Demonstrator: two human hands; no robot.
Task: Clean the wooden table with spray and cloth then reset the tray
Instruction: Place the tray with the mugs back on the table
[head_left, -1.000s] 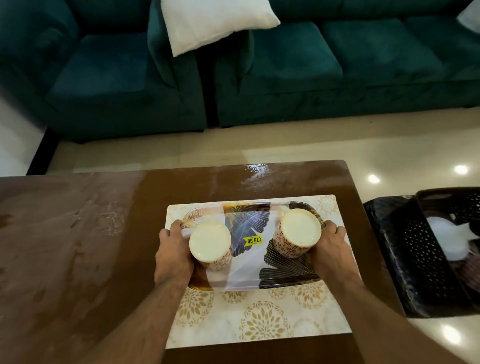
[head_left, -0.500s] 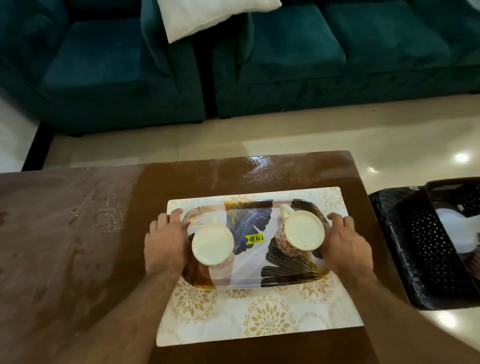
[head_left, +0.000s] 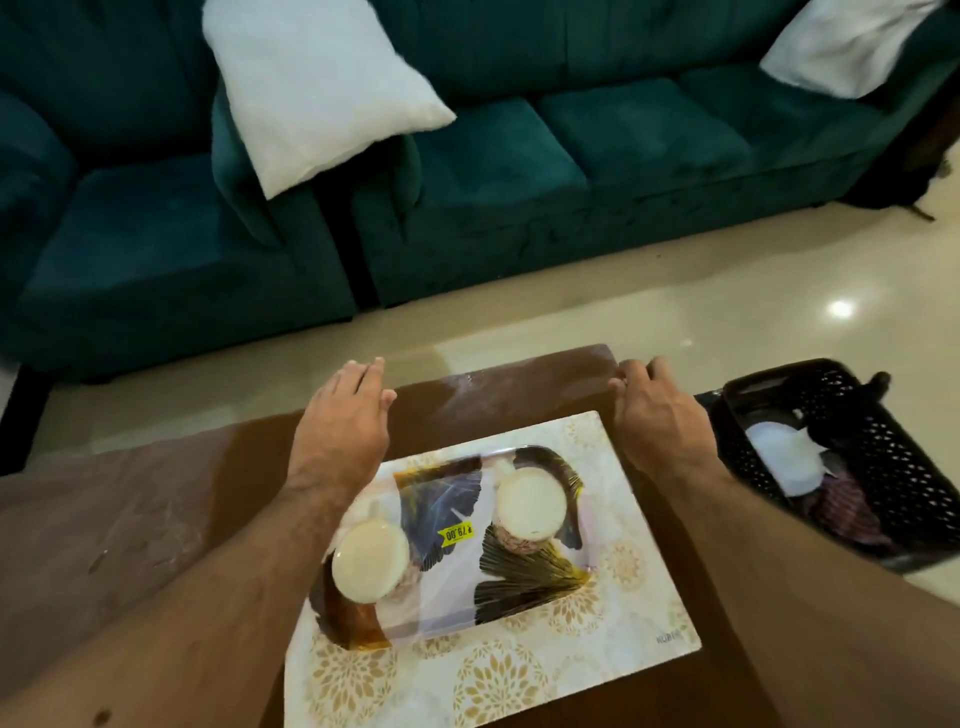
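A: So, where is the tray (head_left: 524, 582)?

B: On the pale placemat (head_left: 613, 660) with gold flowers, near the right end of the wooden table (head_left: 156, 499). 1 tray, leaf-printed, with a yellow price sticker (head_left: 456, 532) in its middle.

A: How many cups on it?

B: 2. The left cup (head_left: 370, 560) stands toward the near-left corner, the right cup (head_left: 531, 503) toward the far side. They are apart, the sticker between them.

A: And the hands?

B: 2, both released and holding nothing. The left hand (head_left: 343, 415) is flat with fingers together, up beyond the tray's far-left side. The right hand (head_left: 655, 415) has loosely curled fingers near the table's far-right corner. Neither touches the tray.

A: Anything beside the table?

B: 1 black perforated basket (head_left: 893, 478) on the floor to the right, with something white (head_left: 782, 457) inside. Beyond, a teal sofa (head_left: 519, 171) with 2 white cushions: 1 left (head_left: 317, 88), 1 far right (head_left: 841, 47).
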